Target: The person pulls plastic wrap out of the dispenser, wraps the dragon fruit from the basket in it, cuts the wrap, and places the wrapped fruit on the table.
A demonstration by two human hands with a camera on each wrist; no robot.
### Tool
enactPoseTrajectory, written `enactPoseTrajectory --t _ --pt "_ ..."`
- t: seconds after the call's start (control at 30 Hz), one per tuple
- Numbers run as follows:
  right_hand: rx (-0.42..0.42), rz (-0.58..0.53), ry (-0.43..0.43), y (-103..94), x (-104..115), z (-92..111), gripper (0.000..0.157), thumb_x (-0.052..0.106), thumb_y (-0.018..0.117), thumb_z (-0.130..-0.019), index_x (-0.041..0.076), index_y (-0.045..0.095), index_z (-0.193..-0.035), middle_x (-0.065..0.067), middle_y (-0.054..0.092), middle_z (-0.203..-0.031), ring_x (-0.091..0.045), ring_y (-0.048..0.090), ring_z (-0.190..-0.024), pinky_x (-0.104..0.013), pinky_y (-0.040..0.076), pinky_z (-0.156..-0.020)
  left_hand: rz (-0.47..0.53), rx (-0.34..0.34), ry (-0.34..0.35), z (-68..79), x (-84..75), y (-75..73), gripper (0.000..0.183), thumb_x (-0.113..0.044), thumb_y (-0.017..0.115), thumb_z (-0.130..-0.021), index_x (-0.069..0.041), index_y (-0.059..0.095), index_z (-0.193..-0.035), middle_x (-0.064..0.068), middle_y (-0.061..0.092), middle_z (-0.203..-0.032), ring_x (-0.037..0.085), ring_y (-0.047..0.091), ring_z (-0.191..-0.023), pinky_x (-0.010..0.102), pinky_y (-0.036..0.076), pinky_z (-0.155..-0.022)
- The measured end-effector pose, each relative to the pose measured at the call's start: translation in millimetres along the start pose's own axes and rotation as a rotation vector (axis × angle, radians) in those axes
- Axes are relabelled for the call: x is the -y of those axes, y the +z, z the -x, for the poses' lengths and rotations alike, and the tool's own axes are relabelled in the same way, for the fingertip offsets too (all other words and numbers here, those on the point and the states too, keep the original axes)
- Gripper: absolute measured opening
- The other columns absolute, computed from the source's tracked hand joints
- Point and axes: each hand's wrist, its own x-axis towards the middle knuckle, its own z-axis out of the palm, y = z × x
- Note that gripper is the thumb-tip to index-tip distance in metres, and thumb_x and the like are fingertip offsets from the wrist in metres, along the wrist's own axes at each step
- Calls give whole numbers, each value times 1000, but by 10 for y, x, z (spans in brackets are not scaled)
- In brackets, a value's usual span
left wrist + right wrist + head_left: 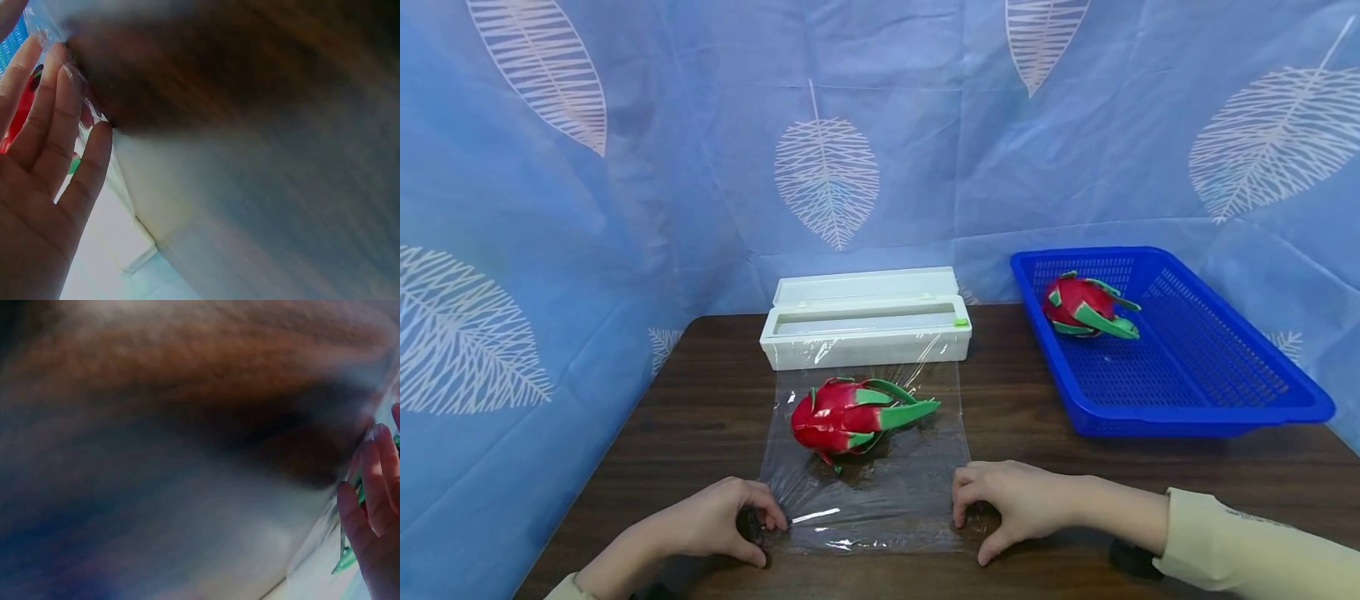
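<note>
A sheet of cling film [910,492] runs from the white cling film box [865,343] towards the front of the table. On the film lies a red dragon fruit [835,415], its green leaf tips pointing right. At the film's front left corner, my left hand [718,521] touches the edge with its fingertips, the thumb apart on the table side. My right hand [1022,500] has its fingertips on the right edge near the front, thumb spread away. In both wrist views the fingers reach out fairly straight along the film's edge.
A blue plastic basket [1195,414] stands at the right, holding a second dragon fruit [1086,307]. The box's lid [865,286] is raised, and a green slider [961,322] sits at its right end. Behind the dark wooden table [700,400] hangs a blue leaf-patterned cloth [700,167].
</note>
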Motion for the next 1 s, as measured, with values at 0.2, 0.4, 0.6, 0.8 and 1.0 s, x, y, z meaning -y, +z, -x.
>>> enactPoseTrajectory --t 0.2,0.4,0.6,0.8,1.0 --pt "-34 103 -41 58 -13 -23 26 38 83 -75 29 65 -91 20 47 -98 3 45 -89 -14 44 -72 -64 -8 5 -23 -13 -5 21 -24 83 -78 -22 72 -97 -18 60 -91 0 55 -83 23 50 -71" --pt "-61 196 -84 51 5 -14 17 34 82 -78 30 68 -87 19 50 -100 4 47 -89 -14 43 -73 -88 -25 38 -20 -5 -21 7 -20 79 -83 -25 75 -86 -21 63 -90 -1 59 -88 26 51 -77" --pt "-70 275 -108 37 63 -4 17 33 84 -76 30 67 -80 16 53 -102 3 50 -89 -14 44 -70 -85 -57 77 27 9 -29 6 -17 75 -86 -23 77 -84 -15 67 -93 2 62 -90 28 52 -79" --pt "-100 300 -149 25 62 -14 15 18 81 -77 26 69 -77 16 61 -97 6 57 -86 -14 47 -67 -56 -62 50 54 -7 -44 4 -17 73 -88 -18 78 -87 -15 69 -90 2 64 -86 26 54 -75" --pt "-112 232 -111 -36 82 -16 16 13 74 -84 23 62 -83 23 60 -78 14 43 -62 -6 38 -58 -26 -82 -15 115 -19 -73 9 -22 70 -90 -17 77 -88 -18 68 -85 0 63 -79 25 55 -69"
